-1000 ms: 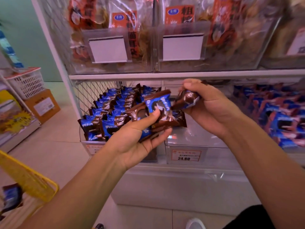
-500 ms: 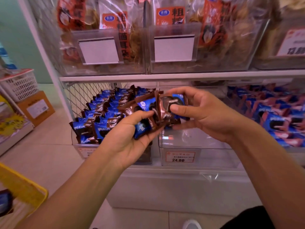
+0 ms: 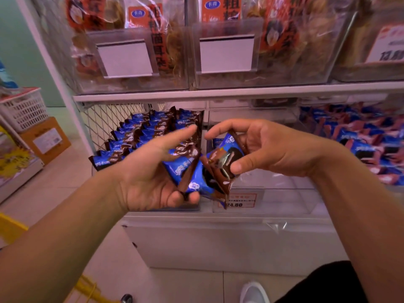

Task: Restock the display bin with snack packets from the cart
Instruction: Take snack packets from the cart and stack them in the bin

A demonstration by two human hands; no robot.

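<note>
Stock count at the shelf front

Two hands: the left hand (image 3: 150, 176) holds a small fan of blue-and-brown snack packets (image 3: 188, 171), about three though overlap hides the exact number, and the right hand (image 3: 269, 149) pinches one packet (image 3: 223, 160). The display bin (image 3: 105, 125) at the shelf's left end carries two rows of upright packets (image 3: 140, 136), too tightly stacked to count. Two blank label holders (image 3: 125, 59) sit on the upper bins, one price tag (image 3: 237, 201) on the lower shelf's front edge, one white basket (image 3: 23, 108) and one cardboard box (image 3: 44, 138) at far left.
</note>
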